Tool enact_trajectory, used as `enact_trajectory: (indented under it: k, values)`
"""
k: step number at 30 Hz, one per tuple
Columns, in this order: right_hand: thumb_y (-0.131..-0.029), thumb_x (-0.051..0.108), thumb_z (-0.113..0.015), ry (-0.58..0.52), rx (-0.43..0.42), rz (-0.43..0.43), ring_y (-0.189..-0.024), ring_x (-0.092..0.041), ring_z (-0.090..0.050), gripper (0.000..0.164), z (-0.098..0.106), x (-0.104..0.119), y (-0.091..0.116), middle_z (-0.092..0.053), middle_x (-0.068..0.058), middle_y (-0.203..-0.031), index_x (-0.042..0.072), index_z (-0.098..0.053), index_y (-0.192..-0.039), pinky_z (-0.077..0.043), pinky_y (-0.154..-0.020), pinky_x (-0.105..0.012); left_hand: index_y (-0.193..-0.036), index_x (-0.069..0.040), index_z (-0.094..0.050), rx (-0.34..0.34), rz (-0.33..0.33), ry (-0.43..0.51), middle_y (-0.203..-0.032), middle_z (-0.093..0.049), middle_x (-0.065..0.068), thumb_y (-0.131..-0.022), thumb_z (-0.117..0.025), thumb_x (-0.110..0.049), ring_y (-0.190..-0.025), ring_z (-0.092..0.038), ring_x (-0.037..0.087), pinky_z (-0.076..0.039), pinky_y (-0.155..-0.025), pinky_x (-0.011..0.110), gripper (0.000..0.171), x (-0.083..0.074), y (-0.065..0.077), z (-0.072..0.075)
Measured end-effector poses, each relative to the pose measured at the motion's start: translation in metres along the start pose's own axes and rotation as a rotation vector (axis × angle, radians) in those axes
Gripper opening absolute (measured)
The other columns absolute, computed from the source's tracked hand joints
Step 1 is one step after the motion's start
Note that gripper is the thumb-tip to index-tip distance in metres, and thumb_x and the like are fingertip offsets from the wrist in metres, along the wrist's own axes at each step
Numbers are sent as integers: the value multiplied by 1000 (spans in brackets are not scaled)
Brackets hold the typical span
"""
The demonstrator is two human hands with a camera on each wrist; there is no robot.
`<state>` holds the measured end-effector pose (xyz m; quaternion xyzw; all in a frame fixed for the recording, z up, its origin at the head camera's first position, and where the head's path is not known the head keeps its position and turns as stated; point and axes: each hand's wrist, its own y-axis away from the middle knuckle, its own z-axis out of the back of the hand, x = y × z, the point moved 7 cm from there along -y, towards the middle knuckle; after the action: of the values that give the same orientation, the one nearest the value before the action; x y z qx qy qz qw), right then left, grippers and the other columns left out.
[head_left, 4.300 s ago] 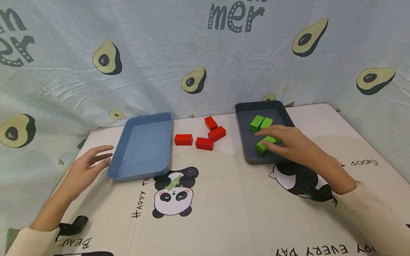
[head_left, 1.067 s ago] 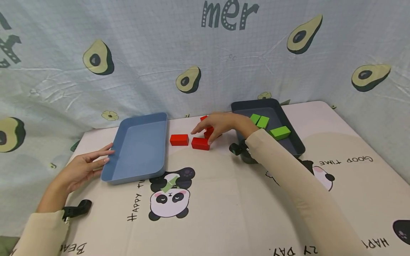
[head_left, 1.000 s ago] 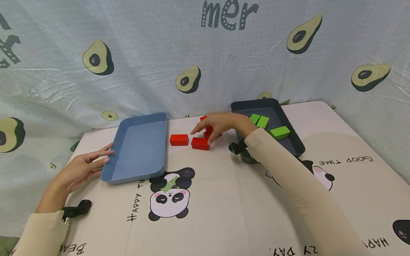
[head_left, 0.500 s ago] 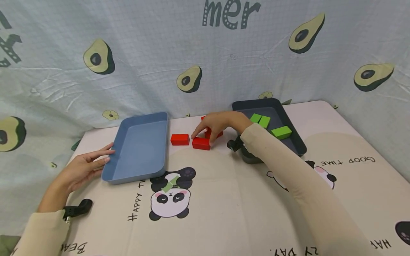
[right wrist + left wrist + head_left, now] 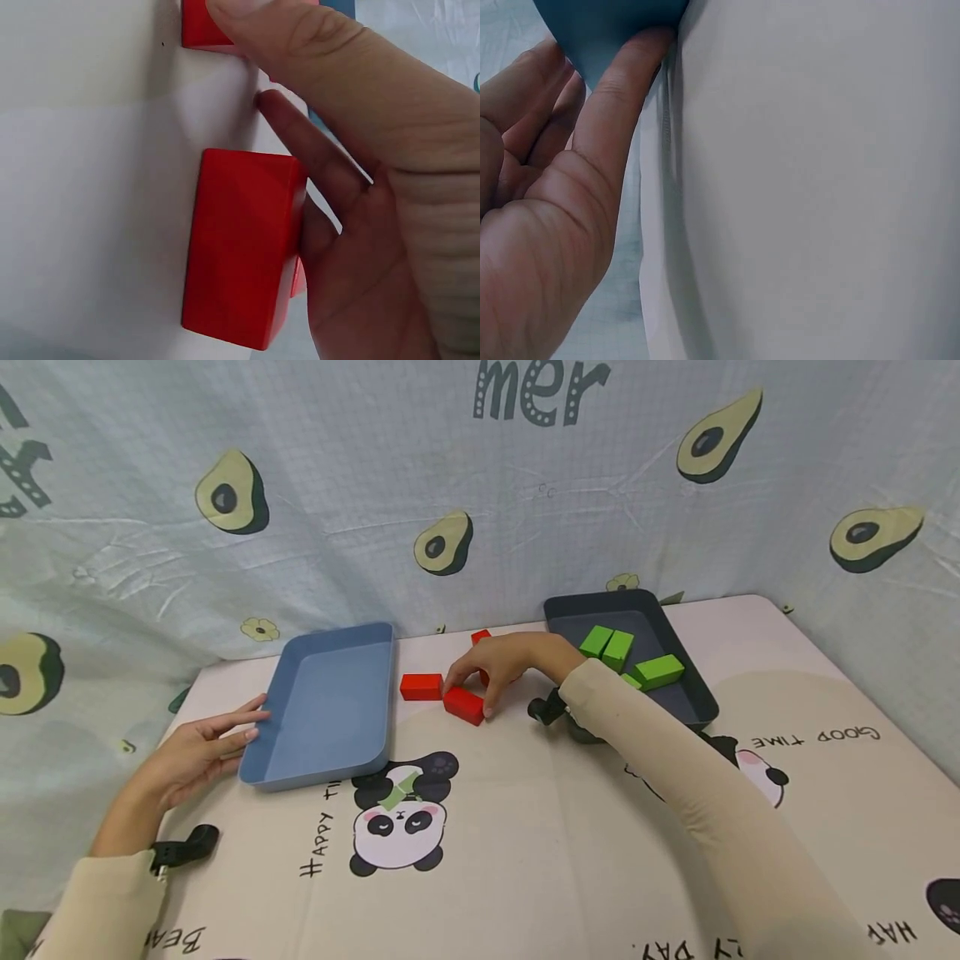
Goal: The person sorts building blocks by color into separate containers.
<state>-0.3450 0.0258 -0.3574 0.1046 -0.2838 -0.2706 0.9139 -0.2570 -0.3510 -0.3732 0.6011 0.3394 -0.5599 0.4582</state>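
My right hand [image 5: 498,662] pinches a red block [image 5: 463,705] between thumb and fingers, low at the table. In the right wrist view, the thumb presses the end of that block [image 5: 206,28], and another red block [image 5: 238,244] sits beside the palm. A separate red block [image 5: 422,687] lies just left of the held one. Part of a further red block [image 5: 480,636] shows behind the hand, which hides the rest. My left hand [image 5: 197,756] touches the left wall of the blue tray [image 5: 392,710] with fairly straight fingers; the left wrist view shows its thumb [image 5: 622,97] against the tray wall.
A dark grey tray [image 5: 678,647] at the back right holds several green blocks [image 5: 660,672], partly covered by the right forearm. The patterned tablecloth [image 5: 525,843] extends in front. A printed curtain [image 5: 337,485] stands behind the table.
The right hand has moved left from the dark tray to the red blocks and closed on one, whose right end has turned nearer. The left hand has come against the blue tray.
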Motion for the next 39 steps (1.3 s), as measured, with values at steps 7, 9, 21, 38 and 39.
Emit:
enact_trajectory:
  k: [7, 9, 21, 38, 39]
  values:
    - [-87, 18, -82, -48, 27, 47, -124, -14, -48, 71, -4, -2, -2, -54, 10, -149, 37, -53, -149, -52, -93, -29, -149, 1, -47, 6, -2, -5, -170, -11, -7, -105, -54, -3, -123, -55, -9, -55, -94, 22, 46, -1, 0, -1]
    - [-87, 19, -82, -55, 33, 54, -125, -14, -48, 71, -4, -3, -3, -53, 10, -150, 37, -53, -149, -52, -93, -29, -150, 1, -47, 3, 1, -9, -170, -9, -6, -105, -54, -3, -122, -54, -10, -55, -94, 22, 46, 0, 0, -1]
    - [-82, 24, -87, -18, 1, 78, -124, -16, -53, 65, 0, -7, -6, -61, 4, -141, 28, -62, -142, -51, -99, -32, -149, 3, -47, -14, 16, -24, -171, -8, -4, -104, -56, -3, -122, -55, -9, -56, -93, 23, 47, -1, -1, 0]
    - [-81, 22, -86, -129, -69, 173, -130, -16, -58, 62, 12, 3, 8, -64, 2, -138, 18, -64, -140, -48, -109, -37, -146, -2, -54, -6, 10, -4, -171, -3, 0, -105, -53, 0, -121, -54, -11, -56, -93, 22, 42, -1, 0, 2]
    - [-82, 22, -85, -136, -73, 178, -130, -16, -58, 62, 12, 5, 9, -63, 2, -139, 18, -64, -140, -48, -110, -37, -146, -3, -55, -10, 13, -5, -171, -2, 1, -105, -53, 0, -121, -54, -11, -56, -93, 22, 42, -2, 0, 2]
